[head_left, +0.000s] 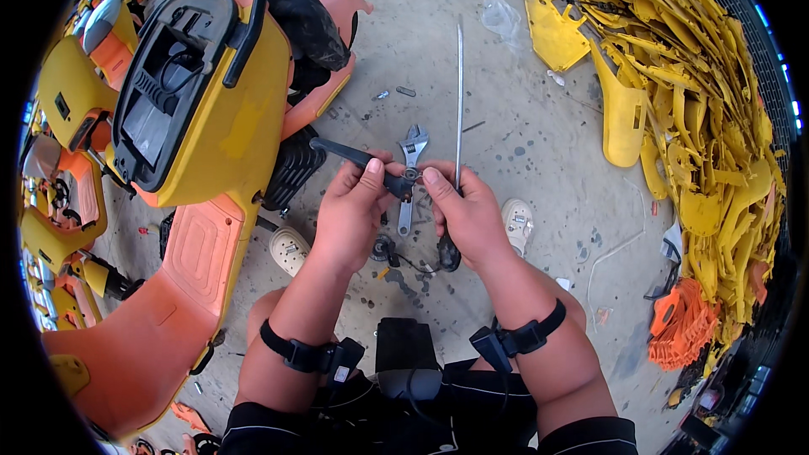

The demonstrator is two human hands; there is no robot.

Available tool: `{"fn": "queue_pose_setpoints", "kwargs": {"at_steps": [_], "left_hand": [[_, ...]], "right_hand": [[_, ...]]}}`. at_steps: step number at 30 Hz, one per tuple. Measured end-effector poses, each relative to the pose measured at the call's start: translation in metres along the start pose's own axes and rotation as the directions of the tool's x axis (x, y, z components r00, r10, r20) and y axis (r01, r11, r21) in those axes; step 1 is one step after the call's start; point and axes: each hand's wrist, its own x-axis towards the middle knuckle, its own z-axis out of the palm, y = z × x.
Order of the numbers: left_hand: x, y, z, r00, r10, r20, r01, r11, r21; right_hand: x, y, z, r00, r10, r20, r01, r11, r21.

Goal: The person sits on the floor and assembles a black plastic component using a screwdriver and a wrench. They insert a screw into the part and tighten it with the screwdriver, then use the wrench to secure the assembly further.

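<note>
Holding a black lever [354, 156] at frame centre, the left hand [350, 215] is clenched round its near end, thumb on top. The right hand [468, 215] grips a screwdriver [459, 109], shaft pointing up, while its thumb presses a small nut [410, 174] at the lever's pivot. Judgement: keep the lever steady and the fingertips square on the nut, or it may drop to the floor [539, 143]. A wrench [410, 168] lies below on the floor, partly hidden by both hands. The screwdriver handle and the nut's thread are hard to make out.
</note>
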Motion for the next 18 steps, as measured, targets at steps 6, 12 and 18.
{"fn": "queue_pose_setpoints", "kwargs": {"at_steps": [6,12,18], "left_hand": [[0.0030,-0.0012,-0.0025,1.000,0.015,0.001,-0.015,0.998,0.063],[0.0033,0.0009,-0.0016,0.999,0.010,-0.033,-0.005,0.987,0.162],[0.0044,-0.0001,-0.0020,0.999,0.039,-0.012,-0.036,0.976,0.216]], "right_hand": [[0.0035,-0.0040,0.0043,1.000,-0.016,0.006,0.015,0.983,0.181],[0.0060,0.0013,0.0026,0.999,-0.041,0.022,0.043,0.995,-0.090],[0.0069,0.0031,0.0068,0.997,-0.064,-0.041,0.061,0.996,-0.064]]}}
